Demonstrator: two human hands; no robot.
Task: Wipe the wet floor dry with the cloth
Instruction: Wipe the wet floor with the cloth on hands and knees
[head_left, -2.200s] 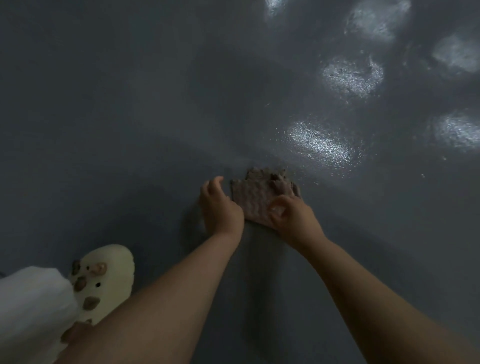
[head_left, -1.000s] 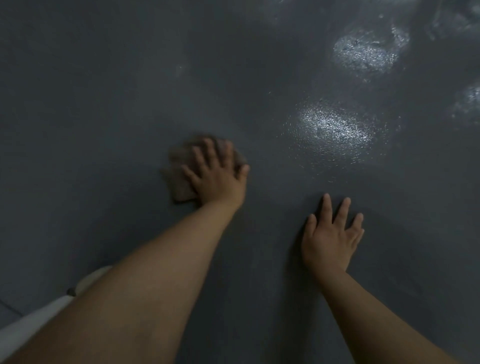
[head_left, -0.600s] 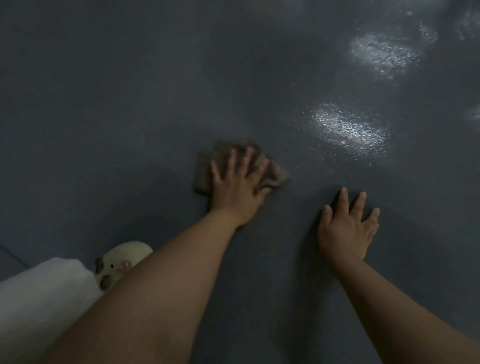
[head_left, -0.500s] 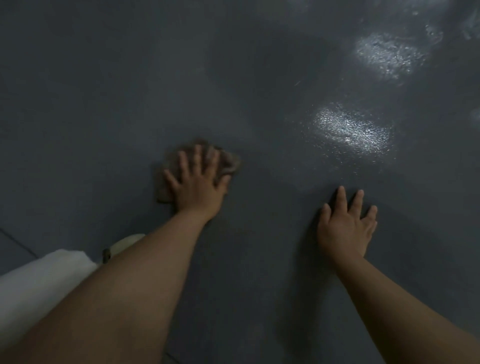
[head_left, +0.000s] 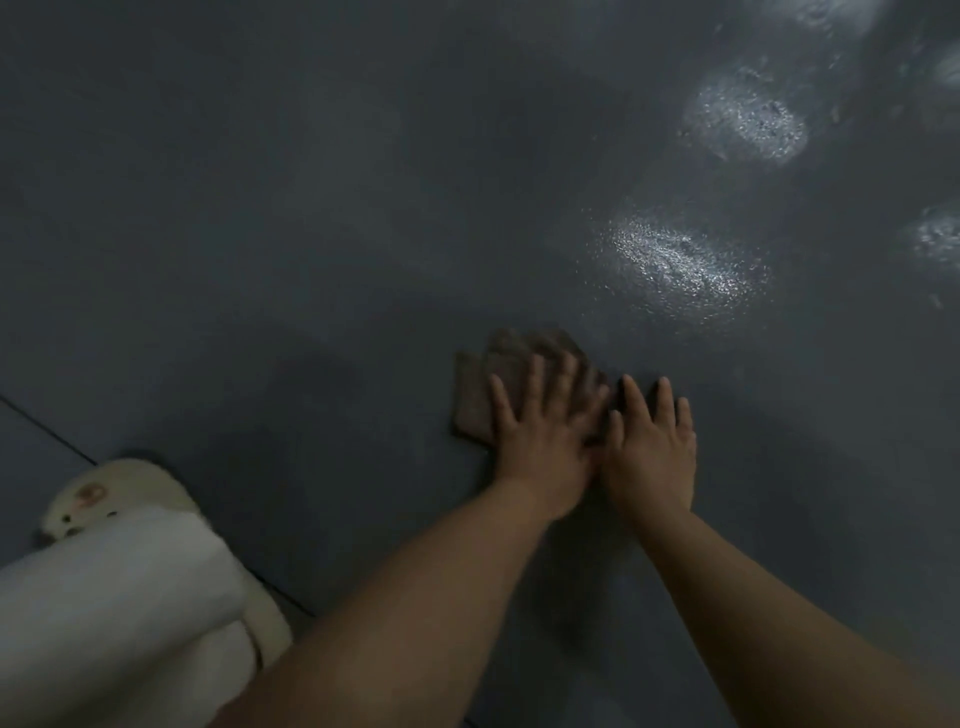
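Spreading dark grey and faintly textured under everything, the floor (head_left: 291, 218) is carrying glistening patches ahead and to the right of the pressing hand, the nearest wet patch (head_left: 675, 260) lying just beyond the fingertips. These shining spots are probably the water not yet taken up; the ground directly around the hands is looking duller.

At the lower left, well apart from the hands, a white trouser leg (head_left: 109, 613) is covering part of a pale clog (head_left: 104, 493).

The cloth (head_left: 480, 395) is lying flat on the floor under the left hand (head_left: 545, 447). It is looking brownish, small, with a bumpy woven surface, its far corner and left edge sticking out past the fingers, somewhat rumpled. It is likely handling as soft, limp and light, heavier once soaked, and sliding easily on a wet surface, so pressing from above with a flat palm is suiting it better than pinching an edge.

The left hand is pressing down with fingers straight and spread, gripping nothing. The right hand (head_left: 649, 452) is resting flat on the floor just beside it, fingers likewise straight, its fingertips near the cloth's right edge; whether they are touching it I cannot tell.
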